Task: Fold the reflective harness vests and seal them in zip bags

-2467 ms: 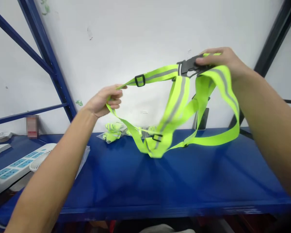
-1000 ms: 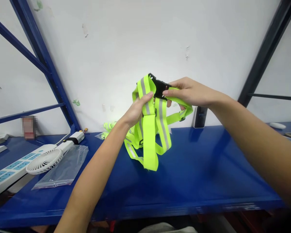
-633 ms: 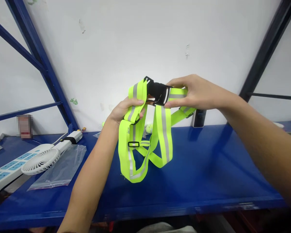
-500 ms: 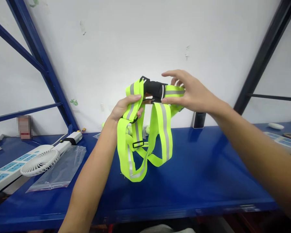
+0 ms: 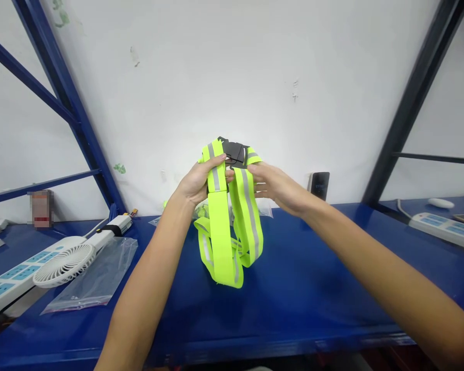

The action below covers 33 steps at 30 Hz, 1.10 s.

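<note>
Neon-yellow reflective harness hangs mid-frame, loops downward. Left hand pinches strap beside black buckle; right hand loosely curled by buckle's other end, grip unclear. Buckle between both, long axis left-right, neither hand clearly nearer.

Room before straps, fan obstacle leftward

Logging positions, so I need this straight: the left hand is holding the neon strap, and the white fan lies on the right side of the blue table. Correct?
Not the fan's side: the head view shows the white fan on the left side of the blue table. The left hand is holding the neon strap.
</note>
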Available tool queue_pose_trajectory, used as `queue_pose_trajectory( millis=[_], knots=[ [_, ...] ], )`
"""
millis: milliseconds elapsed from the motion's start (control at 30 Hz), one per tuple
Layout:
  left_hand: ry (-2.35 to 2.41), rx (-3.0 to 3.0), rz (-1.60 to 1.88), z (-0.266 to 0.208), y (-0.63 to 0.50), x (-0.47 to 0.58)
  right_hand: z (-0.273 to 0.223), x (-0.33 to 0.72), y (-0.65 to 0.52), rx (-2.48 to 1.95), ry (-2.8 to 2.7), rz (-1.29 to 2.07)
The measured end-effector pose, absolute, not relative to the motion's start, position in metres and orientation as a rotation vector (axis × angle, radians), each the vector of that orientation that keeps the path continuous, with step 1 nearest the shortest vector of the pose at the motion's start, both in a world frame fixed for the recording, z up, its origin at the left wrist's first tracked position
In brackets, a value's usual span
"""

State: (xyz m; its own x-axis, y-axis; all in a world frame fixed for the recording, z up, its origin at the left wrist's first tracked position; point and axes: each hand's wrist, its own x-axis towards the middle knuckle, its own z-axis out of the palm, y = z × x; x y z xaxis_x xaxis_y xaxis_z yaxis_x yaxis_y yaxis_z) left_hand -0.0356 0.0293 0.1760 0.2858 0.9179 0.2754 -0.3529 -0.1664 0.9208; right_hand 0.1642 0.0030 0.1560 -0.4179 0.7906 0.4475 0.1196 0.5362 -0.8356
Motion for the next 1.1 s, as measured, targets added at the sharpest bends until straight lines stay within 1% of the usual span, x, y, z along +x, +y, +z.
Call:
queue_pose_trajectory(
  millis=[67, 133, 267, 333, 467, 567, 633, 733, 900, 967, 1100],
  knots=[
    [0.584, 1.31, 1.213, 0.173, 0.029, -0.036, 0.155, 0.159, 0.003, -0.667, -1.727, 1.109],
    [0.556, 1.374, 1.163, 0.17, 0.031, -0.036, 0.154, 0.156, 0.005, -0.608, -1.668, 1.176],
    [0.507, 1.434, 1.164, 0.167, 0.033, -0.037, 0.151, 0.159, 0.015, -0.673, -1.691, 0.912],
    [0.495, 1.44, 1.165, 0.165, 0.034, -0.037, 0.149, 0.161, 0.02, -0.728, -1.682, 0.846],
    [0.489, 1.437, 1.142, 0.16, 0.039, -0.034, 0.146, 0.159, 0.022, -0.705, -1.511, 1.04],
    [0.465, 1.381, 1.128, 0.155, 0.041, -0.028, 0.147, 0.155, 0.021, -0.56, -1.393, 1.219],
    [0.46, 1.324, 1.135, 0.154, 0.041, -0.024, 0.149, 0.154, 0.023, -0.453, -1.386, 1.27],
    [0.498, 1.27, 1.124, 0.154, 0.04, -0.026, 0.154, 0.158, 0.028, -0.406, -1.395, 1.163],
    [0.535, 1.356, 1.018, 0.159, 0.039, -0.045, 0.166, 0.169, 0.033, -0.476, -1.417, 0.99],
    [0.6, 1.458, 0.978, 0.161, 0.04, -0.056, 0.172, 0.173, 0.034, -0.511, -1.39, 0.923],
    [0.925, 1.836, 0.819, 0.167, 0.04, -0.077, 0.182, 0.182, 0.032, -0.618, -1.433, 0.837]
  ],
)
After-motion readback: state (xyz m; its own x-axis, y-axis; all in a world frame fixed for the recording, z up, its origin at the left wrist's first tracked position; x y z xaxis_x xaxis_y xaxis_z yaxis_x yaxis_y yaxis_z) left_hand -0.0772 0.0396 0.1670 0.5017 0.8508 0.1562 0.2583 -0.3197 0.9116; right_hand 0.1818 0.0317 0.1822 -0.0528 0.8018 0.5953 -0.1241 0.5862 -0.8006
